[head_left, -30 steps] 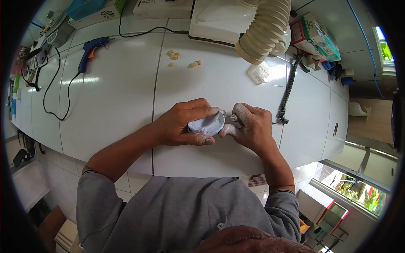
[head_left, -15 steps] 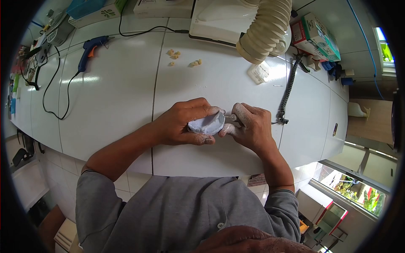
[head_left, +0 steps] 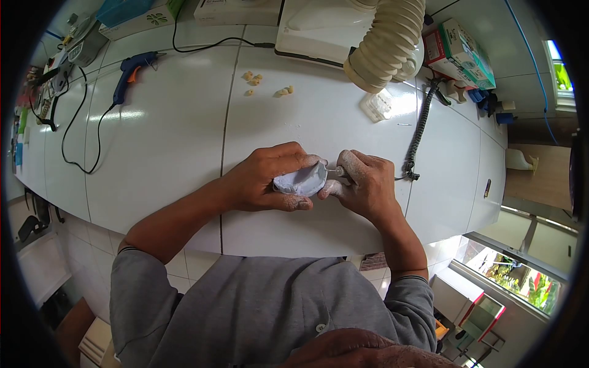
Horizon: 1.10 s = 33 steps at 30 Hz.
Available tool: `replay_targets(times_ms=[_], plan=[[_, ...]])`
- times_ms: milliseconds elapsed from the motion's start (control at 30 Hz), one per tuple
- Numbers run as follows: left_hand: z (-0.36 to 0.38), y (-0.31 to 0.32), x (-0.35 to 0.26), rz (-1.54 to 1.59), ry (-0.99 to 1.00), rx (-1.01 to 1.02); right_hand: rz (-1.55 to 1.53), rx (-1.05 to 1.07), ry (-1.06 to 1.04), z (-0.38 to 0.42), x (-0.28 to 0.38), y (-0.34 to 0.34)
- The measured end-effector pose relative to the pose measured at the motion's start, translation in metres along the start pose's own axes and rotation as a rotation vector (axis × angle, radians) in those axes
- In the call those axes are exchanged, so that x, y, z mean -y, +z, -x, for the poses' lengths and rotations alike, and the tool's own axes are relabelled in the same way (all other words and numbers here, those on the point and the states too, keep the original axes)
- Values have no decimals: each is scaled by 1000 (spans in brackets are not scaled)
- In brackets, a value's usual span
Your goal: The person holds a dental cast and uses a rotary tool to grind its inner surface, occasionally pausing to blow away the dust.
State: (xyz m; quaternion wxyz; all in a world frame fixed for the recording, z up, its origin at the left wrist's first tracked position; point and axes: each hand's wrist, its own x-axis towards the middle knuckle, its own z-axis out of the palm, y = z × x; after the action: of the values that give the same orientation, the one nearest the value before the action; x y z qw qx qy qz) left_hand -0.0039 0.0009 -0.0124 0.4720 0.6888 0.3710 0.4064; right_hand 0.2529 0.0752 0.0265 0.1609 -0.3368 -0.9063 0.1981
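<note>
My left hand [head_left: 262, 176] clasps the pale piece [head_left: 302, 181]. My right hand [head_left: 370, 185] grips the slim tool [head_left: 335, 171]; I should keep tip pressure light.

Matt chalky piece [head_left: 300, 182], prob. plaster, glossy tabletop [head_left: 172, 129], ribbed plast. hose [head_left: 389, 43], powdery fingers [head_left: 351, 163]

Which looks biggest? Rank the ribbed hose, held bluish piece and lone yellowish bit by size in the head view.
Largest to smallest:
1. Ribbed hose
2. Held bluish piece, partly hidden
3. Lone yellowish bit
</note>
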Motion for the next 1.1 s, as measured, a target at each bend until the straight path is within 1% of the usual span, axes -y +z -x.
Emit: replay_targets(times_ms=[167,367,1100], plan=[[0,1,3,-5,38,-13,-11,-8,-4,0,1,0],[0,1,4,5,34,-7,5,13,-6,0,0,-2],[0,0,1,-11,9,-5,-8,-24,-38,0,-1,1]])
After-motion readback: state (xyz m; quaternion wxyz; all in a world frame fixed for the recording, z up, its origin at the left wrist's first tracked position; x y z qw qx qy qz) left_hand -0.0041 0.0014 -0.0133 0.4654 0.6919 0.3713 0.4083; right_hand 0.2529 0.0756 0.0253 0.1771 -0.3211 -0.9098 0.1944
